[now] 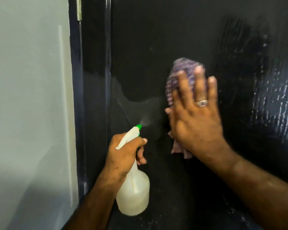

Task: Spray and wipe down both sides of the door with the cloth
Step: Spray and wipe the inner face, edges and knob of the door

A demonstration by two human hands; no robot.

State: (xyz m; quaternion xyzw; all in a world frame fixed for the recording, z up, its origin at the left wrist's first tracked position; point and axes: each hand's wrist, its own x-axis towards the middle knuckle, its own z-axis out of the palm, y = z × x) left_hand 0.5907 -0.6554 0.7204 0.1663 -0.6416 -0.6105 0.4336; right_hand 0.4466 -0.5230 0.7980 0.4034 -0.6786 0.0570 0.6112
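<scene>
Grip, right hand (196, 117): fingers straight and spread, palm flat, pressing the cloth (179, 77) against the door (156, 39) just right of frame centre. Nothing curls round the fabric; pressure alone pins it. Ring (202, 103) on one finger.

Grip, left hand (123, 153): curled round the neck of the spray bottle (133, 193) at lower centre, a finger on the trigger. Fine mist leaves the green nozzle (138, 127) toward the panel, left of the cloth.

Cloth — purple striped, soft and limp; bunches above the fingertips and hangs in a loose tail below the palm. Judged light, likely damp. Best handled under a flat palm, with the tail folded in so it does not drag.

Bottle — translucent plastic, pale liquid inside; judged moderately light and rigid. The neck is the natural hold, though wet plastic may slip.

Door — dark, glossy, stiff; wet streaks at right of frame, a haze patch left of centre. Hinge (79, 9) at upper left, grey wall (28, 97) beyond.

This face is judged partly wiped.
</scene>
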